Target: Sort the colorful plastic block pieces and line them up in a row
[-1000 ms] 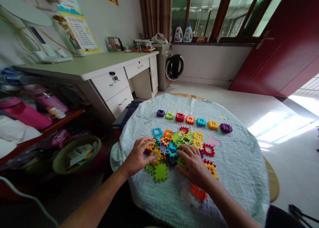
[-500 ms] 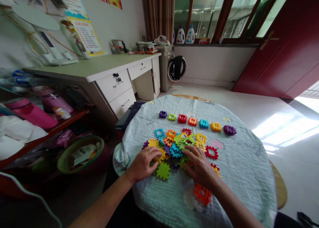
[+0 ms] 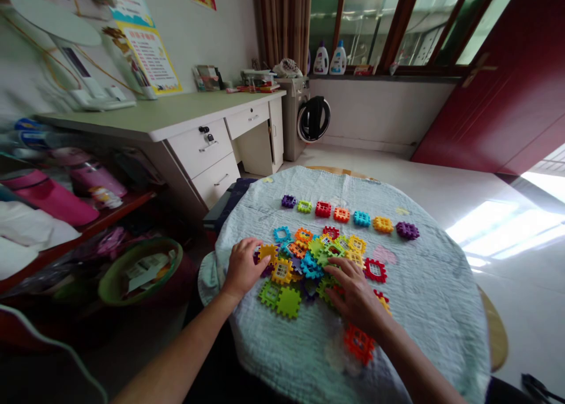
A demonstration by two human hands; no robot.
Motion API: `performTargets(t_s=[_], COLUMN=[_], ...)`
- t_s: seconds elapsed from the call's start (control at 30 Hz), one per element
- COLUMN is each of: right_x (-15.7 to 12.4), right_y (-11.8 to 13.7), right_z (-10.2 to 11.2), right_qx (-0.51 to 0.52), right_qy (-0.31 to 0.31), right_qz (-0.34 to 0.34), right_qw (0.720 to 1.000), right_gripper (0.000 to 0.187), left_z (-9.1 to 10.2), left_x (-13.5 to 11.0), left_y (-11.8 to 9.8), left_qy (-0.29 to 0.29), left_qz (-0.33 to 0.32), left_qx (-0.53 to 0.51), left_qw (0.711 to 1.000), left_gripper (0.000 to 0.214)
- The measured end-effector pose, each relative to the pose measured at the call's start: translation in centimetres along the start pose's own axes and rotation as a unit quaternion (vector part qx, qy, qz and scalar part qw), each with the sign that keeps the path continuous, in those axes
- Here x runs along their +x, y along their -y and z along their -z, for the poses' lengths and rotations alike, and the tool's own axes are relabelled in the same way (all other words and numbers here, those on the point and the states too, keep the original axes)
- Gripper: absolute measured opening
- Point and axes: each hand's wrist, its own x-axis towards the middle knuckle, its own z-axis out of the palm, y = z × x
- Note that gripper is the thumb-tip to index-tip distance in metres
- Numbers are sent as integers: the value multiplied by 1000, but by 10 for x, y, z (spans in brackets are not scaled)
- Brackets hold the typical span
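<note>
A loose pile of colourful interlocking plastic waffle blocks point(image 3: 309, 262) lies on a round table under a pale quilted cloth point(image 3: 419, 310). My left hand point(image 3: 242, 268) rests at the pile's left edge, its fingertips on a yellow block point(image 3: 268, 252). My right hand point(image 3: 355, 292) lies on the pile's lower right, fingers over a green block point(image 3: 327, 287). Below the left hand sit a green lattice block point(image 3: 270, 293) and a solid green block point(image 3: 288, 302). Several blocks form a row point(image 3: 346, 215) beyond the pile. An orange-red block point(image 3: 359, 344) lies below my right hand.
A white desk with drawers point(image 3: 198, 151) stands left of the table, beside a washing machine point(image 3: 295, 118). A green basin point(image 3: 141, 271) and a cluttered shelf point(image 3: 88, 215) sit lower left. A dark red door point(image 3: 477, 86) stands to the right.
My left hand has moved up and left, uncovering the green lattice block. The blocks beneath it have shifted slightly. My right hand has barely moved.
</note>
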Motion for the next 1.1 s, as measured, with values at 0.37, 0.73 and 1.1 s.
performTargets(t_s=[0.37, 0.73, 1.1], right_x=[0, 1, -1], right_y=[-1, 0, -2], right_z=[1, 1, -1], right_qx=[11, 15, 4], right_qy=[4, 7, 18], right_qz=[-2, -4, 0], right_qw=[1000, 1000, 1000], right_gripper=[34, 35, 34], left_z=[6, 3, 6], left_x=[19, 23, 20], left_y=[-11, -14, -12], left_qy=[-43, 95, -11], left_qz=[-8, 33, -114], left_qx=[-89, -148, 38], left_qw=[995, 984, 993], left_gripper=[6, 24, 26])
